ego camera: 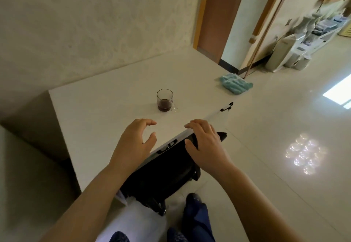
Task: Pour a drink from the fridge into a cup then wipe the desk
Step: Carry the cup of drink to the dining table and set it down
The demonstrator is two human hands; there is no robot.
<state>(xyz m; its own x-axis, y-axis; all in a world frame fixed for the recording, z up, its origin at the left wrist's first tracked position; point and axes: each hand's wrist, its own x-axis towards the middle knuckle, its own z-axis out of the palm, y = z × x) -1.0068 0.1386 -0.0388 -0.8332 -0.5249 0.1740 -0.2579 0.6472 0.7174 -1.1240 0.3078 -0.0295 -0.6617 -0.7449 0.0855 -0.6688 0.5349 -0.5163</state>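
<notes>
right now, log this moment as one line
cup: dark drink in it, on desk | cloth: far desk edge, untouched | left hand, right hand: both hands open, empty

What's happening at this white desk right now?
A person stands at the white desk with both hands empty. The left hand hovers open over the desk's near edge, and the right hand hangs open beside it. A glass cup already holds some dark drink. The blue cloth lies untouched at the far corner, so wiping hasn't started.
</notes>
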